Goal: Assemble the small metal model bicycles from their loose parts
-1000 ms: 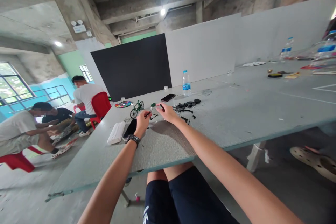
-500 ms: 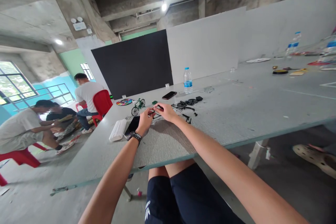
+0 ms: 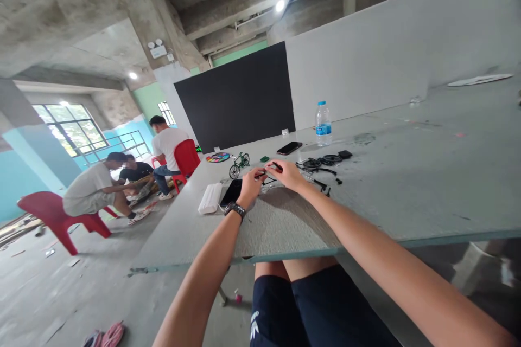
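Nearest the camera, both forearms stretch out over the grey table (image 3: 407,195), and the two hands meet above its worn middle patch. The left hand (image 3: 251,185), with a black watch (image 3: 235,209) on its wrist, is closed in a pinch on one end of a small black part (image 3: 266,174); the right hand (image 3: 287,173) is closed on the other end, fingers curled over it, so the part hangs just above the tabletop between them. For joining such small pieces, it would be best to keep both wrists braced on the table, bring the ends together in line, and press gently instead of forcing. Just left of the left hand lie a dark phone (image 3: 232,192) and a white oblong case (image 3: 210,198). Beyond the right hand are loose black wheels and rods (image 3: 321,162), probably more pieces of the same kit. Farther off stand a finished green model bicycle (image 3: 239,164), a colour wheel (image 3: 217,158), a second phone (image 3: 289,148) and a water bottle (image 3: 323,124). Off the far left, three people sit on red chairs (image 3: 55,216). What the held part is cannot be made out; the fingers cover most of it, and whether one or two pieces are held is unclear.
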A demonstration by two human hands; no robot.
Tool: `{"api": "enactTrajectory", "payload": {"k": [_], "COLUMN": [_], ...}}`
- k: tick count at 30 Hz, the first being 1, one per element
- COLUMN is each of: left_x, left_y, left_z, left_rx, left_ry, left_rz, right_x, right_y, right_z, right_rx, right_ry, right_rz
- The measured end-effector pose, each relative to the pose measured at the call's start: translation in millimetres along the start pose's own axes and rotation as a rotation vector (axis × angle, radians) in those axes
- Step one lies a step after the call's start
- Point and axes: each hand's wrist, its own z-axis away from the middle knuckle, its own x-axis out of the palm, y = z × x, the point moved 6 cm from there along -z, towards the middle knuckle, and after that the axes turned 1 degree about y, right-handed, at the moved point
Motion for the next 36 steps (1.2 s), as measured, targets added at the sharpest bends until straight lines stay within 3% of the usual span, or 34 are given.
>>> {"api": "enactTrajectory", "payload": {"k": [11, 17, 26, 32, 36], "left_x": [0.5, -7.0, -4.8, -6.4, -6.7], "left_y": [0, -17, -32, -30, -31], "left_z": [1, -2, -2, 0, 2], "left_rx": [0.039, -0.112, -0.296, -0.288, -0.315], "left_ry": [-0.022, 0.085, 0.091, 0.105, 0.123], "left_rz": [0.004, 0.102, 0.334, 0.355, 0.407], "right_x": [0, -1, 8, -9, -19], "right_y": [0, 10, 23, 49, 47], "right_z": [0, -2, -3, -2, -4], "right_rx": [0.011, 0.064, 0.098, 0.236, 0.176], "right_ry": [0.005, 0.016, -0.043, -0.126, -0.124], "right_rz": [-0.006, 0.103, 0.205, 0.422, 0.420]}}
